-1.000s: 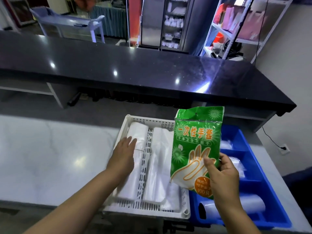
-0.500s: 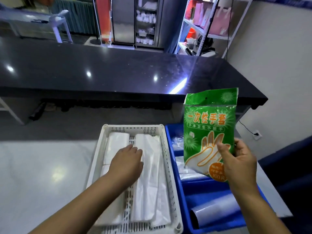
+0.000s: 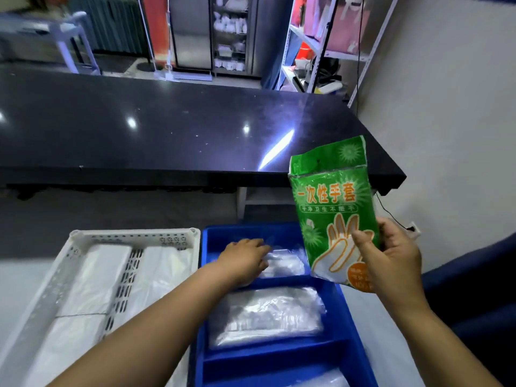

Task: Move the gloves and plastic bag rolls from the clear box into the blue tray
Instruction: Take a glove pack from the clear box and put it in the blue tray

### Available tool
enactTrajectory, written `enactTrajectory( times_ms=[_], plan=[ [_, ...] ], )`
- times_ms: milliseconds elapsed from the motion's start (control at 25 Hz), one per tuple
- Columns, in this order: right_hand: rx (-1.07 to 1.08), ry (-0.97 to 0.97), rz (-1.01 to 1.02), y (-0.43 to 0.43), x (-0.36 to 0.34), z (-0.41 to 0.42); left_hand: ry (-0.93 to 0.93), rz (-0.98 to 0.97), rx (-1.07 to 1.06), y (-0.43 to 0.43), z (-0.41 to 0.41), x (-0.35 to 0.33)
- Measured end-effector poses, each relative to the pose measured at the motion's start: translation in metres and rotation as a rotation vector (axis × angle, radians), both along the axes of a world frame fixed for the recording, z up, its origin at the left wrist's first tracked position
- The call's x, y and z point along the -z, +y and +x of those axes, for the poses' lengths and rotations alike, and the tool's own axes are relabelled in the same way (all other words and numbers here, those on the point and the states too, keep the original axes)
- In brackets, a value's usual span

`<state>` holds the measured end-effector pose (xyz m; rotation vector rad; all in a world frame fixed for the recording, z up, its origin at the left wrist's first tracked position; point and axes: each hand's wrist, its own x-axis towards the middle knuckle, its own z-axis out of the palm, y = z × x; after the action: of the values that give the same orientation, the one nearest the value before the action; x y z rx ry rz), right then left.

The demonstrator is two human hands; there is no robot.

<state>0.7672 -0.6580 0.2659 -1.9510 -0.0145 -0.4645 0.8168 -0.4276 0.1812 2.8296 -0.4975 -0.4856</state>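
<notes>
My right hand (image 3: pixel 391 261) holds a green pack of disposable gloves (image 3: pixel 332 208) upright above the right side of the blue tray (image 3: pixel 282 356). My left hand (image 3: pixel 243 261) reaches into the tray's far compartment, fingers resting on a clear plastic pack (image 3: pixel 284 263); whether it grips the pack is unclear. The middle compartment holds a flat clear plastic bundle (image 3: pixel 268 317). The white perforated box (image 3: pixel 134 236) stands left of the tray, with white plastic bag rolls (image 3: pixel 95 277) lying in it.
A long black counter (image 3: pixel 167 129) runs across behind the tray and box. Both containers sit on a pale marble-look tabletop (image 3: pixel 16 277). A white wall with a socket and cable is at the right; metal shelving (image 3: pixel 321 51) stands beyond the counter.
My left hand left the white bags in the perforated box and moved right into the blue tray's far compartment. The green glove pack stayed raised in my right hand, tilting slightly.
</notes>
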Motion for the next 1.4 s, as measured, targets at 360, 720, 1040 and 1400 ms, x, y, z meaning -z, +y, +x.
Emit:
enactTrajectory(
  times_ms=[360, 720, 1040, 1400],
  plan=[
    [-0.137, -0.011, -0.134, -0.037, 0.014, 0.047, 0.248, -0.022, -0.361, -0.028, 0.019, 0.014],
    [-0.414, -0.136, -0.476, -0.005, -0.002, 0.084, -0.507, 0.245, -0.056, -0.025, -0.035, -0.021],
    [-0.731, 0.219, -1.092, 0.069, 0.024, 0.124, -0.725, 0.094, -0.049, -0.017, -0.086, -0.01],
    [-0.659, 0.236, -1.0, 0.08, 0.059, 0.134, -0.678, 0.066, -0.057, -0.015, -0.097, -0.01]
  ],
)
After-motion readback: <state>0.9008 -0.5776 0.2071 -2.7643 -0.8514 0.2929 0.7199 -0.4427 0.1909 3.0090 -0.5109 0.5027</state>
